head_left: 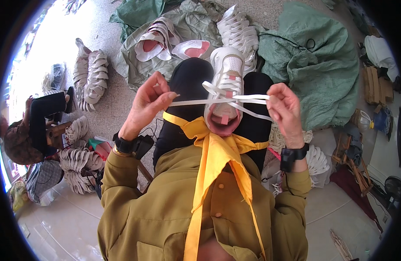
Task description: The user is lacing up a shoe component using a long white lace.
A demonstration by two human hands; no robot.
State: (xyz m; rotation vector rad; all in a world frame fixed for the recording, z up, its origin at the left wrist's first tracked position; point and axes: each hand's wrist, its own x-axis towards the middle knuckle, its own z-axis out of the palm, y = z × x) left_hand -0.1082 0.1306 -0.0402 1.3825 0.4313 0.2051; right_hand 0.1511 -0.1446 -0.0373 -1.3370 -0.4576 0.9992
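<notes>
Between my knees sits a white and pink sneaker, its toe pointing away from me and its pink heel opening toward me. White shoelaces cross over its tongue. My left hand pinches one lace end and holds it taut out to the left. On the right, my right hand grips a doubled loop of lace, stretched level with the shoe's top. Another strand curls loosely over the left side of the shoe, and one trails below the right loop. Both wrists wear black bands.
Stacked white shoe uppers and pink-lined pieces lie ahead on green sacking. More stacked uppers stand on the floor at left. Another person sits at far left. Wooden stools and cardboard are at right.
</notes>
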